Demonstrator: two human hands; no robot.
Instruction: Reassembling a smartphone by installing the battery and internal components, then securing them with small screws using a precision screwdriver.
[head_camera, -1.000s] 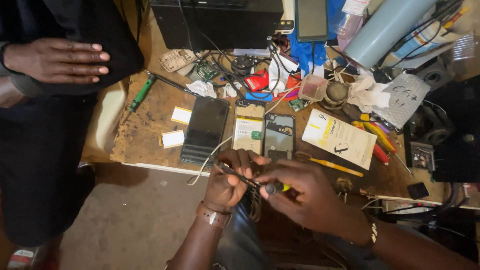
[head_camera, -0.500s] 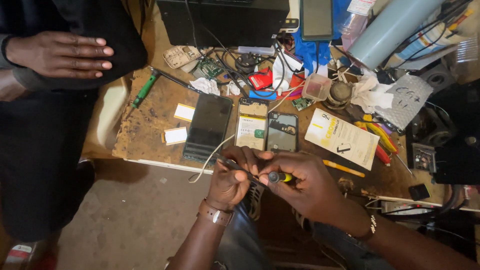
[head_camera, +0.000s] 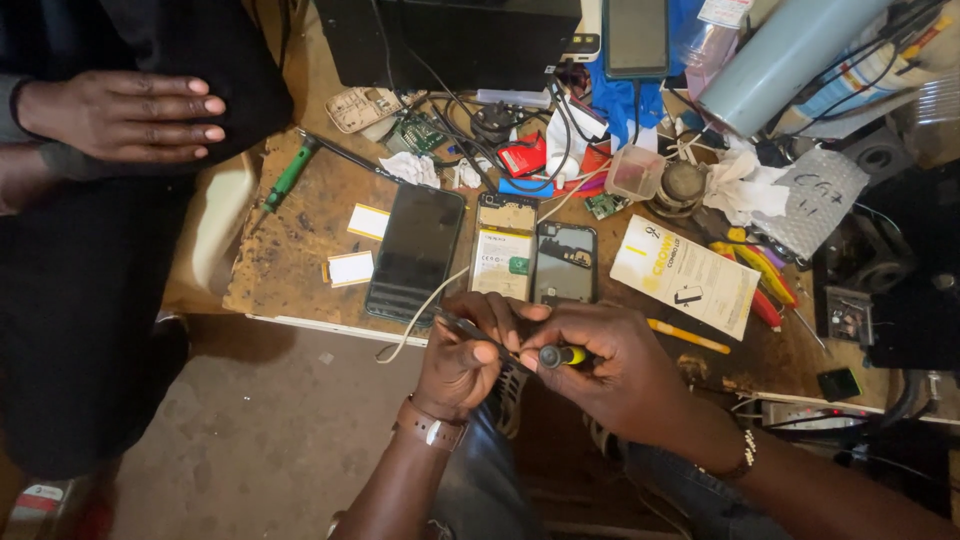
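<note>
My left hand (head_camera: 462, 357) and my right hand (head_camera: 610, 365) meet just below the front edge of the workbench (head_camera: 300, 240). The right hand grips a small screwdriver with a yellow and black handle (head_camera: 560, 356). Its thin shaft (head_camera: 470, 330) runs left across the left hand, whose fingers pinch it near the tip. On the bench above the hands lie a black phone screen (head_camera: 415, 252), an opened phone body showing its battery (head_camera: 503, 258) and a dark phone back cover (head_camera: 565, 262).
Another person in dark clothes stands at the left, a hand (head_camera: 120, 115) resting on their body. The bench holds a green-handled screwdriver (head_camera: 290, 172), tangled cables, a circuit board (head_camera: 418, 132), a white leaflet (head_camera: 685, 275), coloured pens (head_camera: 760, 275) and a grey cylinder (head_camera: 780, 55).
My hands have stayed at the bench's front edge while the view shifted slightly. The screwdriver's yellow handle now shows more clearly in my right hand.
</note>
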